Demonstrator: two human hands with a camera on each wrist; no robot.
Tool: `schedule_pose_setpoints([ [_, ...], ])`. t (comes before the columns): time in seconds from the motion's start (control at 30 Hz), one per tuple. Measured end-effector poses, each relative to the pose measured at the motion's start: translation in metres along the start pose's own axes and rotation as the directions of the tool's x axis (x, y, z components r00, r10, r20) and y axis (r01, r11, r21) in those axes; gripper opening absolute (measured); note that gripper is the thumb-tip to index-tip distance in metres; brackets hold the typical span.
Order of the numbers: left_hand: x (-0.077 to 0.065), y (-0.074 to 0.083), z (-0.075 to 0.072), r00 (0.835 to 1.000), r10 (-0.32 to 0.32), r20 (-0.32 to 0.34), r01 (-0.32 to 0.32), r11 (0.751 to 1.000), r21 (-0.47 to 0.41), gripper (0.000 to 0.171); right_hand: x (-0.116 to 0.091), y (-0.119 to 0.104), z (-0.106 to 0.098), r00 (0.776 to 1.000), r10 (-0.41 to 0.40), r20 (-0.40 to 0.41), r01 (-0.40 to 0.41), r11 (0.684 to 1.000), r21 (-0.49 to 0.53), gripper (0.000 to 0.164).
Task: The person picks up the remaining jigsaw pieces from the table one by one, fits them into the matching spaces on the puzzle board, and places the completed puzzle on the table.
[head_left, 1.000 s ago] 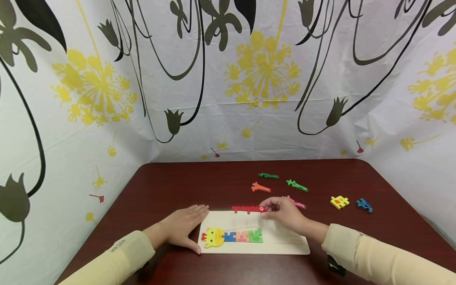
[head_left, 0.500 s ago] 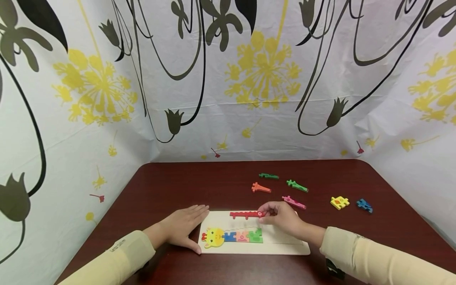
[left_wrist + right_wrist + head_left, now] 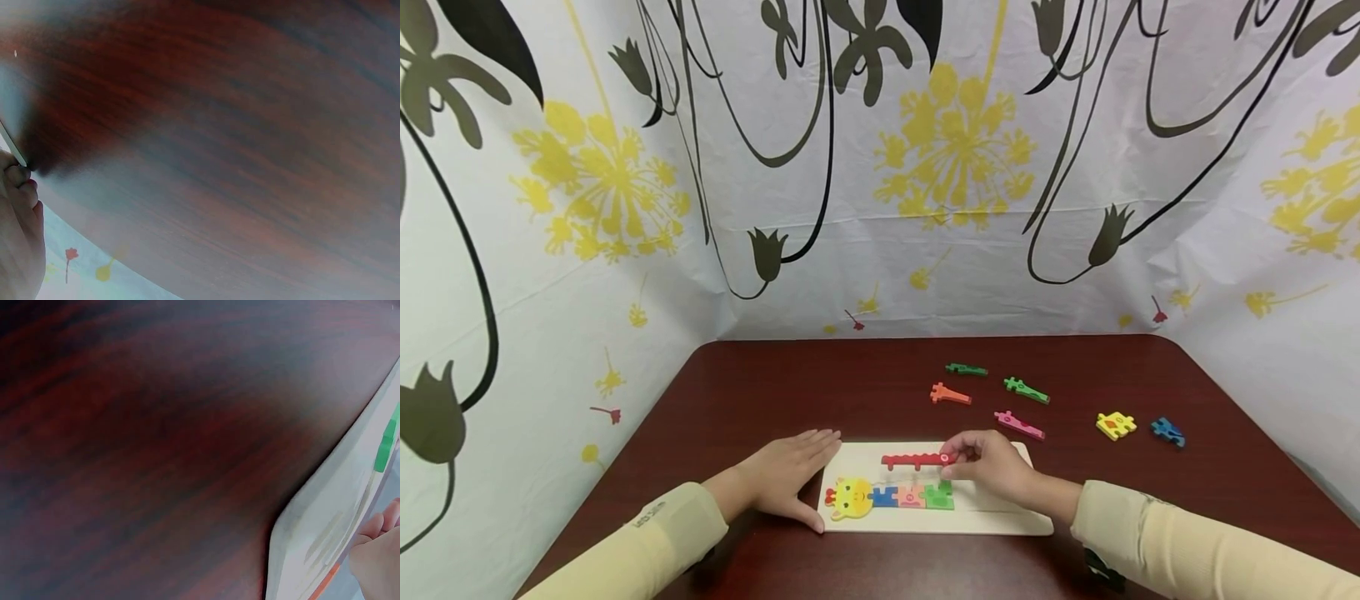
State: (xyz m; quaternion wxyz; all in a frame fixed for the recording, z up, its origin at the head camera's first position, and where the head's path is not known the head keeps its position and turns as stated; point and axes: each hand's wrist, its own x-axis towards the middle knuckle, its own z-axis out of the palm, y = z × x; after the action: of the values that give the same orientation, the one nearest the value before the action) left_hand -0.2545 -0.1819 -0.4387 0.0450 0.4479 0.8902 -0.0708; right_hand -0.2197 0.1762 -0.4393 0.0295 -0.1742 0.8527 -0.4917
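Note:
My right hand (image 3: 992,462) pinches the right end of a long red puzzle piece (image 3: 913,460) with small notches along its lower edge. The piece hangs over the upper part of a pale wooden puzzle board (image 3: 1000,521). Set in the board are a yellow giraffe head (image 3: 852,497) and, to its right, blue, pink and green pieces (image 3: 938,497) in a row. My left hand (image 3: 782,479) lies with straight fingers against the board's left edge, thumb at the lower corner. In the right wrist view, the board (image 3: 319,519) and part of the right hand (image 3: 378,556) show at the edge.
On the dark red table (image 3: 775,383) behind the board lie an orange piece (image 3: 950,393), a dark green piece (image 3: 966,369), a light green piece (image 3: 1026,390) and a pink piece (image 3: 1019,425). Farther right are a yellow piece (image 3: 1116,426) and a blue piece (image 3: 1168,432).
My right hand has brought the red puzzle piece from the board's far edge toward me, just above the row of set pieces. My left hand has stayed in place.

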Motion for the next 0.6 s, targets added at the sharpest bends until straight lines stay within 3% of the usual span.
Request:
schedule_pose_setpoints([
  [0.6,-0.0005,0.0007,-0.0011,1.000,-0.004,0.006,0.004,1.000,-0.005,0.120,0.0010,0.0034,0.0096,0.999,-0.012,0.041,0.013,0.999,-0.035,0.016],
])
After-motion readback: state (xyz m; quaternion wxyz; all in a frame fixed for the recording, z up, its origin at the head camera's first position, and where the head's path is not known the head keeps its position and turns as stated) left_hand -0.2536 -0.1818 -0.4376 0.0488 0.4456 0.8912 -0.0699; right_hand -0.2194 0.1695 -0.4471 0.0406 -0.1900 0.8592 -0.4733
